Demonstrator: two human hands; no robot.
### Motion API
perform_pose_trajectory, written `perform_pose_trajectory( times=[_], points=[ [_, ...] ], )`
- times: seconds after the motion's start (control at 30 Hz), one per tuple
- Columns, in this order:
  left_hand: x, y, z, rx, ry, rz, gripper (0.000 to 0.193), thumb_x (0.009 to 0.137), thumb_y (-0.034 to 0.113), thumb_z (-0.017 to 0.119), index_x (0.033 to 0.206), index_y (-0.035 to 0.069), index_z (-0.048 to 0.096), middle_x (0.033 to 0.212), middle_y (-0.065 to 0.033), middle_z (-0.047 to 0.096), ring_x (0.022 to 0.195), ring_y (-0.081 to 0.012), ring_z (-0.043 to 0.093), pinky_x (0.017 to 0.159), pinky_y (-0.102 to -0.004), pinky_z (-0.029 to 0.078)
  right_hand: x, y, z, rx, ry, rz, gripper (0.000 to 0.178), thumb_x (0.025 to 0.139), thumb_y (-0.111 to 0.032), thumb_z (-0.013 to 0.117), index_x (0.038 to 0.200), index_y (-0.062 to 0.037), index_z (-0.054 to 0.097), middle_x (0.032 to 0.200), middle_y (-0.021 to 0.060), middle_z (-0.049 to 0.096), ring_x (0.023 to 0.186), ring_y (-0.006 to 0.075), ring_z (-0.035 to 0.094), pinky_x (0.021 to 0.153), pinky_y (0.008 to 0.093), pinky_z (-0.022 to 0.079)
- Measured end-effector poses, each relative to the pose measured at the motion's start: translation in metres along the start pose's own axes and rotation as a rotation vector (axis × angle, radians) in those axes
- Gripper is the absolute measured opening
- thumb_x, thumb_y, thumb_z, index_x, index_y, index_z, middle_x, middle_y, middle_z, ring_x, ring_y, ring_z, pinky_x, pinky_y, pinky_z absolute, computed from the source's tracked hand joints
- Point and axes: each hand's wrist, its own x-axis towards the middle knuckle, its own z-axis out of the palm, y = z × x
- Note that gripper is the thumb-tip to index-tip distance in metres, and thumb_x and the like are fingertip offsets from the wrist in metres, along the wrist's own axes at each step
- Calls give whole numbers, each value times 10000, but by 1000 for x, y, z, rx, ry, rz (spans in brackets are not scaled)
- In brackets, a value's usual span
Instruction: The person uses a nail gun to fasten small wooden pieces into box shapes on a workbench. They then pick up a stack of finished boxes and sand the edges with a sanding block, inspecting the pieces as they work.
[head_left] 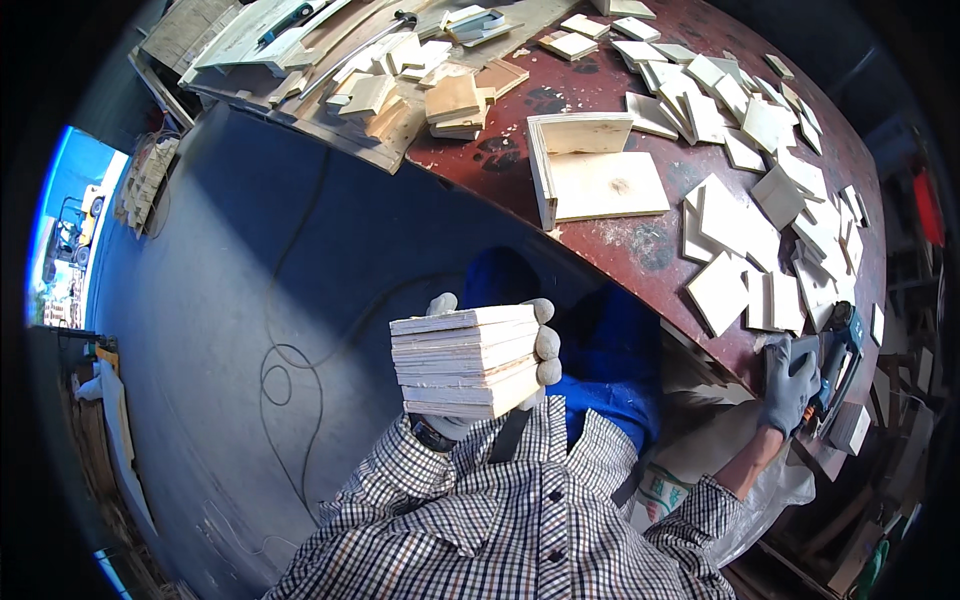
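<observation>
A thick stack of square plywood pieces (465, 360) rests in my left hand (546, 345). The gloved fingers wrap around its right side, and part of the hand is hidden beneath and behind the wood. Over at the right edge of the table, my right hand (788, 388), also gloved, is closed around the handle of a dark nail gun (845, 350) with orange details. The tool lies on the tabletop beside loose plywood squares. Near the table's front edge stands an L-shaped plywood assembly (610, 187), one wide board flat with upright boards along two sides.
Many loose plywood squares (720, 215) are scattered over the dark red table (470, 170). More wood pieces (455, 100) and long boards lie at the far left. A cable (300, 365) loops across the grey floor. A plastic bag (740, 500) hangs below the table's right side.
</observation>
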Motion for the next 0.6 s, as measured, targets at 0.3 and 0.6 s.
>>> perform_pose_trajectory(
  times=[0.3, 0.6],
  points=[
    [-2, -6, 23, 227, -8, 1, 922, 994, 689, 581, 1557, -29, 453, 1386, -290, 605, 1327, -441, 598, 984, -485, 591, 7, -2, 6, 12, -4, -13, 927, 963, -666, 684, 1507, 66, 522, 1491, 346, 524, 1407, 483, 461, 1165, 498, 426],
    [-12, 4, 17, 609, 721, 502, 848, 1031, 603, 499, 1555, -63, 482, 1532, -230, 593, 1310, -355, 668, 1137, -462, 533, 8, 6, 2, 9, 3, 1, 959, 965, -711, 643, 1540, 42, 492, 1546, 351, 455, 1432, 482, 453, 1181, 492, 414]
  ],
)
